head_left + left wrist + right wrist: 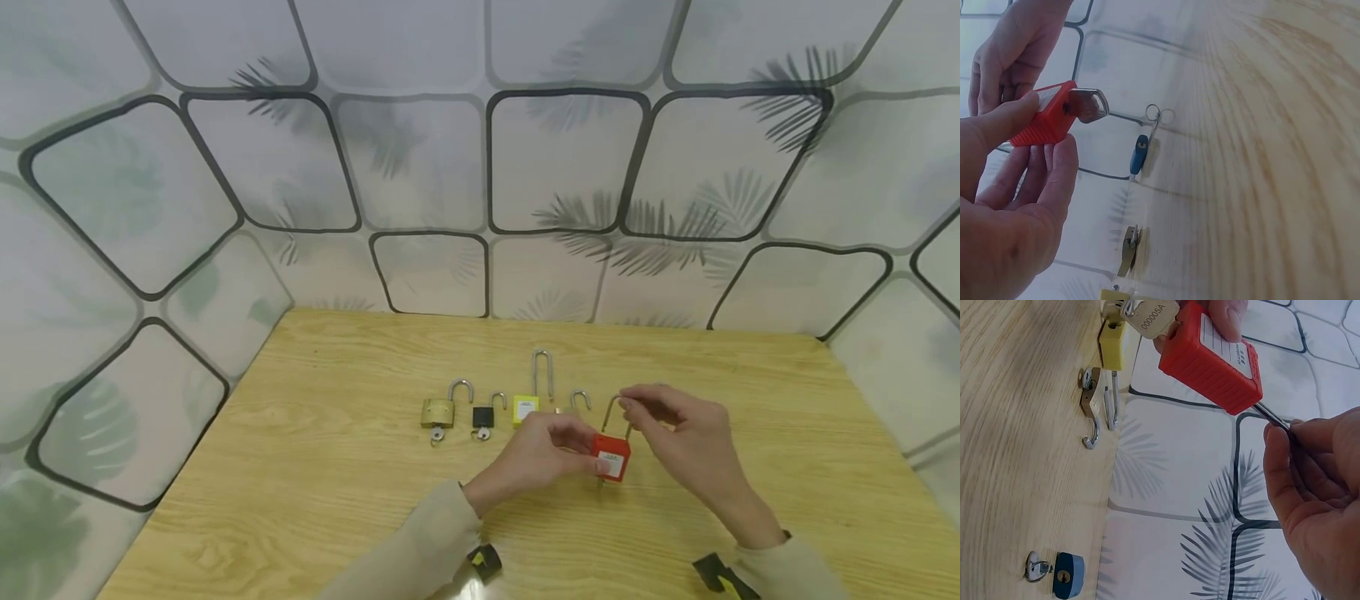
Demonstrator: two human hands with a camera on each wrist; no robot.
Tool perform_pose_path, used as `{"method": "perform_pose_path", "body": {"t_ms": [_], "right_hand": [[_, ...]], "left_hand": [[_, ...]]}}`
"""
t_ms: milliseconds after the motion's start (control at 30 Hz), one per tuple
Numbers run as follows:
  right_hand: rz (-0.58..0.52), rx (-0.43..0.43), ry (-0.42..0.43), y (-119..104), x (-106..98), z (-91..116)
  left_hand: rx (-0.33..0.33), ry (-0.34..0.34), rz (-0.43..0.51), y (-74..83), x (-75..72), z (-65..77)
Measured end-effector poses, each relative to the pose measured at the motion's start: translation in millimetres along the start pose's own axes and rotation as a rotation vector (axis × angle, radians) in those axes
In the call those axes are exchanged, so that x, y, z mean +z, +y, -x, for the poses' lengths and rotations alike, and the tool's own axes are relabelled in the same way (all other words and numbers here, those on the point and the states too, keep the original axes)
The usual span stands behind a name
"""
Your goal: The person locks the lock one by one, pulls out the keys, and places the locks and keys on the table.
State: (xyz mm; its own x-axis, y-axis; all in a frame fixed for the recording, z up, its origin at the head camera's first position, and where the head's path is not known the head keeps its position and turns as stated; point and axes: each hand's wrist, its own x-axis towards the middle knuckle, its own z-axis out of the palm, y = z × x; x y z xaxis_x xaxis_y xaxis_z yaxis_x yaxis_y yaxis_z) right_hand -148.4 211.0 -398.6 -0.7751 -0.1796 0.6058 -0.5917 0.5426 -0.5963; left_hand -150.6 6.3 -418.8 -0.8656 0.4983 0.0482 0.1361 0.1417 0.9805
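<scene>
Between the two hands is a red padlock [612, 457] with a white label, raised off the table. My left hand [546, 454] grips its body, thumb over the label and fingers behind. My right hand [686, 442] pinches the metal shackle [1266, 414], which extends long from the top of the body. A key [1088, 105] sits in the bottom of the padlock; in the right wrist view a numbered key [1154, 317] shows there. The left hand partly hides a small padlock behind it, whose raised shackle [580, 398] shows above.
In a row on the wooden table [337, 500] lie a brass padlock [437, 413], a black padlock [483, 417] and a yellow padlock [525, 408], shackles open. A blue padlock [1069, 575] lies apart with keys [1036, 567] beside it. Patterned fabric walls [420, 183] enclose the table.
</scene>
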Motion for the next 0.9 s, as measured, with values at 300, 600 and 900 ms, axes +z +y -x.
{"method": "perform_pose_path", "body": {"t_ms": [300, 600, 900], "right_hand": [[-0.004, -0.006, -0.018, -1.3, 2.9, 0.3], [0.004, -0.032, -0.023, 0.2, 4.2, 0.7], [-0.036, -0.017, -0.05, -2.7, 6.6, 1.5]], "left_hand": [[-0.029, -0.006, 0.029, -5.2, -1.9, -0.3], [-0.03, -0.002, 0.038, -5.6, -1.9, 0.9], [-0.048, -0.004, 0.053, -6.1, -2.4, -0.3]]}}
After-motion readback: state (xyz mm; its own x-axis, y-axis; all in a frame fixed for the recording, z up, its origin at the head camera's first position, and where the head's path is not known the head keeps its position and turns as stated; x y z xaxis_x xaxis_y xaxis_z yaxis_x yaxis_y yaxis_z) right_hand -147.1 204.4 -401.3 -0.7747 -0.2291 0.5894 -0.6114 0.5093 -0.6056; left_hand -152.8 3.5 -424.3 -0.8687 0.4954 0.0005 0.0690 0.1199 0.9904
